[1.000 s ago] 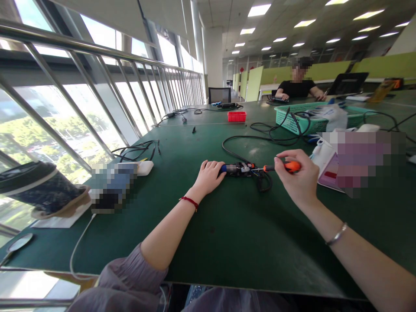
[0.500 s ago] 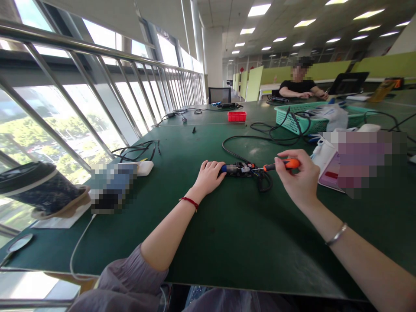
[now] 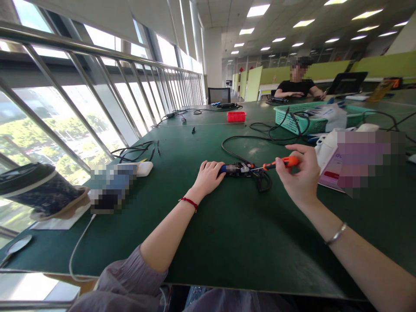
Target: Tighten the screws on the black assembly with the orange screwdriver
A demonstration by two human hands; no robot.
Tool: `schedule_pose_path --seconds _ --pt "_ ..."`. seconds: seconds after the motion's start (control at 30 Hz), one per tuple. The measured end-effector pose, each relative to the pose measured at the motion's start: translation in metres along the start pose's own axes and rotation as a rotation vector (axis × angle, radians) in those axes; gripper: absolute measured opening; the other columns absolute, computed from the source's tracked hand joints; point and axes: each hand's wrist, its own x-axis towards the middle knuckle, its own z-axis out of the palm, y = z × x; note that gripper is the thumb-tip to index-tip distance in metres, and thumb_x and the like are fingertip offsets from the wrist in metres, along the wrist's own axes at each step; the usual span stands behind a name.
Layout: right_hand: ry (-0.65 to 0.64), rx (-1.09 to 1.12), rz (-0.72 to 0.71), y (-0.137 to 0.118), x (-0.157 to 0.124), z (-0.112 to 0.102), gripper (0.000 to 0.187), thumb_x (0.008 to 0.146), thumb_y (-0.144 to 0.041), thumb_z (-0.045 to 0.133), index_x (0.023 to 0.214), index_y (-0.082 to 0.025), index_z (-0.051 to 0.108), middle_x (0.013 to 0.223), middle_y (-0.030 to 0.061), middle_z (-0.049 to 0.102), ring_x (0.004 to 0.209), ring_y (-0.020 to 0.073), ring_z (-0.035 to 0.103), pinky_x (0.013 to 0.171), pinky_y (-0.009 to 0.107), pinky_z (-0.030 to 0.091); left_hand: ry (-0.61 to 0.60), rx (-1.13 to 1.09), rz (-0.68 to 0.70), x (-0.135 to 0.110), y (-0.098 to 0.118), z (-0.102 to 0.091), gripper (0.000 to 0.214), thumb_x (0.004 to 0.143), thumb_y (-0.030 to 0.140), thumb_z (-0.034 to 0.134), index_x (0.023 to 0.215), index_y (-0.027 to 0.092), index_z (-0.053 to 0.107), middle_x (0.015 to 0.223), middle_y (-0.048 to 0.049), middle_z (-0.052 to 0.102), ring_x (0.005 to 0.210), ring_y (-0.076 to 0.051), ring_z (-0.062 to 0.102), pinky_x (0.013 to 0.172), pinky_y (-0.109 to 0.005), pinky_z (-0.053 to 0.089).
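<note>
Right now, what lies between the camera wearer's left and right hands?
In the head view, a dark device lies there, its blue end under the left hand; the screwdriver in the right hand points its shaft at it.

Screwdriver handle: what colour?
Handle is orange with some black; the head view shows it best.

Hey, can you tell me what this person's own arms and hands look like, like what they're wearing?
Both hands are ungloved. A thin red cord bracelet circles the wrist of the left hand, and a loose greyish-purple sleeve gathers near that elbow. Above the right hand is a shiny silver bangle; no sleeve shows on that arm.
</note>
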Motion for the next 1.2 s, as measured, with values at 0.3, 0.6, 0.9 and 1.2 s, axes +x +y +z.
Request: schedule_pose_path --seconds 0.3,0.6,0.9,1.2 --pt "-0.023 -0.035 0.052 0.0027 -0.0008 -0.0005 0.015 0.079 -0.032 0.061 0.090 -0.024 0.057 0.063 -0.0034 0.053 0.051 0.0133 0.051 0.048 0.028 0.041 0.004 0.010 0.008 0.0002 -0.0006 0.0016 0.033 0.097 0.034 0.042 0.126 0.021 0.050 0.121 -0.0073 0.061 0.117 -0.023 0.053 0.114 -0.045 0.026" --pt "0.017 0.028 -0.057 0.0052 0.0004 0.0009 0.028 0.075 -0.024 0.062 0.102 -0.023 0.054 0.074 -0.0014 0.053 0.063 0.0155 0.056 0.063 0.032 0.049 0.005 0.003 0.011 0.0002 -0.0012 0.0014 0.034 0.097 0.034 0.042 0.128 0.020 0.050 0.121 -0.0078 0.061 0.117 -0.023 0.053 0.114 -0.045 0.026" --pt "0.009 0.018 -0.074 0.0049 0.0004 0.0009 0.022 0.078 -0.026 0.061 0.099 -0.023 0.056 0.074 -0.0009 0.053 0.062 0.0150 0.054 0.060 0.031 0.047 0.007 0.009 0.007 0.0008 -0.0016 0.0028 0.034 0.097 0.034 0.042 0.127 0.021 0.050 0.121 -0.0075 0.061 0.117 -0.023 0.052 0.114 -0.044 0.025" --pt "-0.042 -0.034 -0.031 0.0056 -0.0007 0.0002 0.008 0.080 -0.027 0.060 0.086 -0.022 0.059 0.060 -0.0041 0.049 0.051 0.0122 0.046 0.054 0.028 0.042 0.003 0.005 0.008 0.0003 -0.0017 0.0021 0.034 0.097 0.034 0.042 0.127 0.021 0.050 0.121 -0.0074 0.061 0.117 -0.023 0.052 0.114 -0.044 0.025"
